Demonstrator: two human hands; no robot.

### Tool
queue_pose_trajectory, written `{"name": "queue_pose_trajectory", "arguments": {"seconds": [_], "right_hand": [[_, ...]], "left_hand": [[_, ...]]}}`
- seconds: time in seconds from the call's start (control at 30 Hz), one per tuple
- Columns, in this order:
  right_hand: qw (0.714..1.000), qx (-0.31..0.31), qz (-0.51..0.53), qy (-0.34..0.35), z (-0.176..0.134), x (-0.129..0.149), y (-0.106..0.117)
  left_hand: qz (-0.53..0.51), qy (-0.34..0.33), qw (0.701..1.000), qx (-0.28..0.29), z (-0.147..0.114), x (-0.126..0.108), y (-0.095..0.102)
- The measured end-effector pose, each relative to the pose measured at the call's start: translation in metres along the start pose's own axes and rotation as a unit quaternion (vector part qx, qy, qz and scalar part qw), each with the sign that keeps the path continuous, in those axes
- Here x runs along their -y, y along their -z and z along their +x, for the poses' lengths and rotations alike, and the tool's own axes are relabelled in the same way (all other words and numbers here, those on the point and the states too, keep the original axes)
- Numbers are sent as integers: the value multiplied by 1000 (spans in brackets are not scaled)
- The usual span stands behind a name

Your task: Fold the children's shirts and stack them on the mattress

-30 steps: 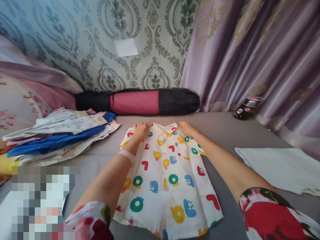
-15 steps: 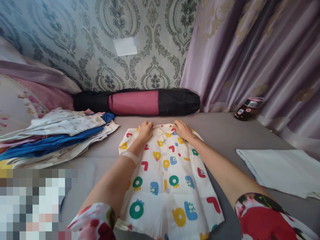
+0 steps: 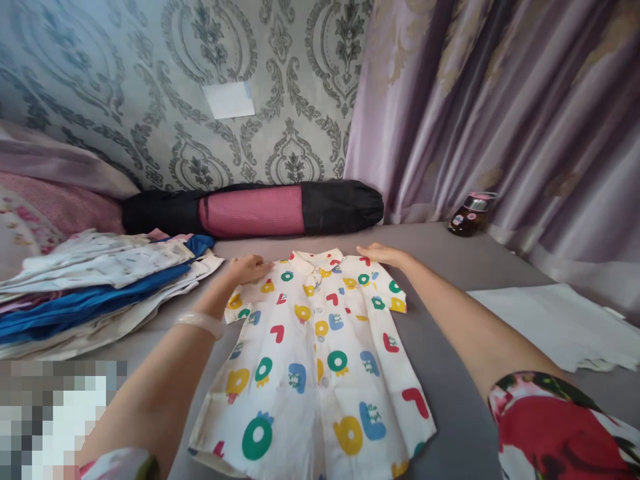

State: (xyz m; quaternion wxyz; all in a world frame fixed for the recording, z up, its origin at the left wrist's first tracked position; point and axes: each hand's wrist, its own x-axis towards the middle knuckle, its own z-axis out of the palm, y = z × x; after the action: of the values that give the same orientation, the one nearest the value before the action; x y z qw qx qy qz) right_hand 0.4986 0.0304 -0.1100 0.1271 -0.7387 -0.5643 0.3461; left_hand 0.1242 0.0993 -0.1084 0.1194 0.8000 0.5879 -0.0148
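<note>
A white short-sleeved button-up shirt [image 3: 320, 360] with colourful letter prints lies spread out, its collar pointing away from me and its hem toward me. My left hand [image 3: 251, 268] rests on its left shoulder, fingers stretched out over the cloth. At the opposite shoulder, my right hand [image 3: 383, 255] touches the upper edge with its fingers extended flat. Both short sleeves lie outward. A pale bracelet [image 3: 201, 322] circles my left wrist.
Several stacked clothes [image 3: 110, 287] lie on the left of the grey sheet [image 3: 430, 267]. A folded white cloth [image 3: 555, 320] is at right. Along the wall lies a black and pink rolled bag [image 3: 255, 210]. A dark bottle [image 3: 467, 217] stands by the purple curtain [image 3: 425, 113].
My hands have moved apart from beside the collar, out to the two shoulders. The sleeves now show more fully spread. The view has turned slightly right.
</note>
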Motion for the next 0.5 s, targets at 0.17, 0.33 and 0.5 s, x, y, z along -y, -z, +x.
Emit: {"name": "queue_pose_trajectory", "arguments": {"seconds": [0.17, 0.33, 0.5], "right_hand": [[989, 59, 130, -42, -8, -28, 17], [979, 121, 162, -30, -23, -45, 35], [978, 154, 139, -27, -34, -55, 49]], "left_hand": [[-196, 3, 979, 49, -16, 47, 15], [-245, 35, 967, 58, -32, 83, 17], [-310, 22, 949, 58, -45, 93, 18]]}}
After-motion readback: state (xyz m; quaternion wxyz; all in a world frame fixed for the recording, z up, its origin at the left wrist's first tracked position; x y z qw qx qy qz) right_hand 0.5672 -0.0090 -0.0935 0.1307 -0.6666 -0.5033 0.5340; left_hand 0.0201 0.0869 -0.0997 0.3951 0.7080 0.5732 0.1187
